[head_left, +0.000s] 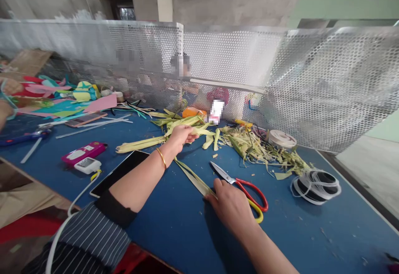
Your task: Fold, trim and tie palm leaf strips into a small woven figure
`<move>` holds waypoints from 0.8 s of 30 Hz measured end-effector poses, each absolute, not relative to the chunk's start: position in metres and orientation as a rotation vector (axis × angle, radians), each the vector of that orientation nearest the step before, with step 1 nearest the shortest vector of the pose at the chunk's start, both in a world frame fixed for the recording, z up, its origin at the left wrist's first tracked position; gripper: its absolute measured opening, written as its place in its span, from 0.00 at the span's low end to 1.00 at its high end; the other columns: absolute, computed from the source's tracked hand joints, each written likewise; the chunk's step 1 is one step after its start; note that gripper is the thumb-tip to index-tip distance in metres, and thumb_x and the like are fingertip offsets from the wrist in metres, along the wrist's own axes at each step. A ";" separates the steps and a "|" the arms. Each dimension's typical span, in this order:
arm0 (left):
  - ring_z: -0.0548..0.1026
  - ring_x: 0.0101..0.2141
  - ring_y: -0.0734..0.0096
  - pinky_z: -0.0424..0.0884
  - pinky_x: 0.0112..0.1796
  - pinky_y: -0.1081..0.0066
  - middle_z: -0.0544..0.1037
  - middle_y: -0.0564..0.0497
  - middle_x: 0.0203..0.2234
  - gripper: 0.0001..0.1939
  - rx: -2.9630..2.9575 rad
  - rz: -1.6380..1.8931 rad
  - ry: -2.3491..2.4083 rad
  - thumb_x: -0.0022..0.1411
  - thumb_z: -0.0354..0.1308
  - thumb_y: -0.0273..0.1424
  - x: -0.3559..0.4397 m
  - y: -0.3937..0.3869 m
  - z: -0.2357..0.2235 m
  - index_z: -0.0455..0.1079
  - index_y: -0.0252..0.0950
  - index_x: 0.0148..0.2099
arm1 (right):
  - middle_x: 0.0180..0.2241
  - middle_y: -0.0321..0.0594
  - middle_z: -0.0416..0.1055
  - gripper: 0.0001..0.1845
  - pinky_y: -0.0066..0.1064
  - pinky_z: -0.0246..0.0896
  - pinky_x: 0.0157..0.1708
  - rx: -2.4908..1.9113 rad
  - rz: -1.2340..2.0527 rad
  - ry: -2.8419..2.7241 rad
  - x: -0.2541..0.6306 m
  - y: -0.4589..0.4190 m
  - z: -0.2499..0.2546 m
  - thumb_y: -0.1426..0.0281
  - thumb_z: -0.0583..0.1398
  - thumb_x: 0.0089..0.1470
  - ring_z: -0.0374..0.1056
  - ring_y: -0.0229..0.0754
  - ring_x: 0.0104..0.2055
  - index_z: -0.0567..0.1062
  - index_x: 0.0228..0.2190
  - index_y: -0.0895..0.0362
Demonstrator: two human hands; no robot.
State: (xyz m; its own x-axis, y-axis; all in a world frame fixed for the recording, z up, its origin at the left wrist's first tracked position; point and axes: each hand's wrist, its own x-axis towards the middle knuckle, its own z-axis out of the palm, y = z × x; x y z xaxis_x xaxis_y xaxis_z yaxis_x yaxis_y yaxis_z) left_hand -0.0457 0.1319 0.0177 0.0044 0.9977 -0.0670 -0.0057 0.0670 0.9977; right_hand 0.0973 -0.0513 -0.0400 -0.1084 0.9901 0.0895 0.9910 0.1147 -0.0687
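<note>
My left hand (pixel 182 138), with a gold bangle on its wrist, reaches into a pile of pale green corn husks (pixel 187 122). Its fingers are curled on a husk leaf at the near side of the pile. Closer to me, my right hand (pixel 229 199) pinches the near end of a long, narrow husk strip (pixel 198 182). That strip runs back across the blue table toward my left wrist. Beside my right hand lie scissors (pixel 249 188) with one red and one yellow handle, their blades pointing away to the left.
Shredded husk scraps (pixel 249 143), a tape roll (pixel 282 139) and a spool of white cord (pixel 316 186) lie right. A black tablet (pixel 120 172), purple device (pixel 84 152) and coloured sheets (pixel 56 103) are left. Perforated metal panels (pixel 230 58) stand behind; another person's hand (pixel 11 87) shows far left.
</note>
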 end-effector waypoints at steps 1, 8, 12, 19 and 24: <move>0.79 0.25 0.70 0.72 0.27 0.75 0.77 0.49 0.22 0.04 1.122 1.180 1.218 0.61 0.55 0.24 -0.048 0.126 0.020 0.65 0.34 0.32 | 0.33 0.42 0.76 0.08 0.31 0.51 0.24 -2.009 -0.014 -2.258 0.098 -0.051 -0.041 0.64 0.61 0.59 0.75 0.48 0.33 0.71 0.36 0.56; 0.80 0.29 0.69 0.75 0.31 0.73 0.80 0.48 0.26 0.05 0.863 1.248 0.784 0.58 0.62 0.27 -0.045 0.064 0.023 0.69 0.33 0.34 | 0.35 0.44 0.74 0.16 0.33 0.60 0.34 -1.706 0.294 -1.789 0.104 -0.047 -0.036 0.58 0.54 0.63 0.71 0.46 0.37 0.75 0.34 0.56; 0.80 0.31 0.69 0.75 0.35 0.71 0.79 0.47 0.27 0.09 0.815 0.990 0.655 0.53 0.67 0.29 -0.023 0.022 0.002 0.68 0.32 0.32 | 0.38 0.42 0.76 0.18 0.33 0.63 0.38 -1.234 0.868 -1.231 0.109 -0.041 -0.030 0.56 0.60 0.56 0.70 0.45 0.40 0.76 0.42 0.56; 0.76 0.33 0.72 0.69 0.32 0.75 0.76 0.50 0.28 0.12 0.911 0.809 0.770 0.47 0.70 0.33 -0.012 0.007 -0.017 0.70 0.34 0.29 | 0.29 0.36 0.74 0.16 0.29 0.61 0.32 -1.018 1.062 -0.697 0.118 -0.036 -0.028 0.61 0.71 0.41 0.66 0.38 0.29 0.76 0.29 0.57; 0.74 0.34 0.71 0.69 0.35 0.72 0.76 0.50 0.29 0.10 1.017 0.726 0.775 0.49 0.68 0.34 -0.014 0.008 -0.016 0.72 0.34 0.31 | 0.21 0.31 0.68 0.15 0.26 0.53 0.23 -1.098 0.952 -0.793 0.123 -0.036 -0.026 0.60 0.70 0.41 0.58 0.33 0.22 0.75 0.25 0.56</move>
State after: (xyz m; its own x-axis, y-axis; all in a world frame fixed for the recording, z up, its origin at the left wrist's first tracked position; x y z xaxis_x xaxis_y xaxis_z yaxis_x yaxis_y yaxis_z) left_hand -0.0137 0.0080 -0.0158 0.5303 0.8194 -0.2175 -0.1633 0.3505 0.9222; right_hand 0.1231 -0.0360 -0.0261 0.3928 0.9174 0.0636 -0.2285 0.1643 -0.9596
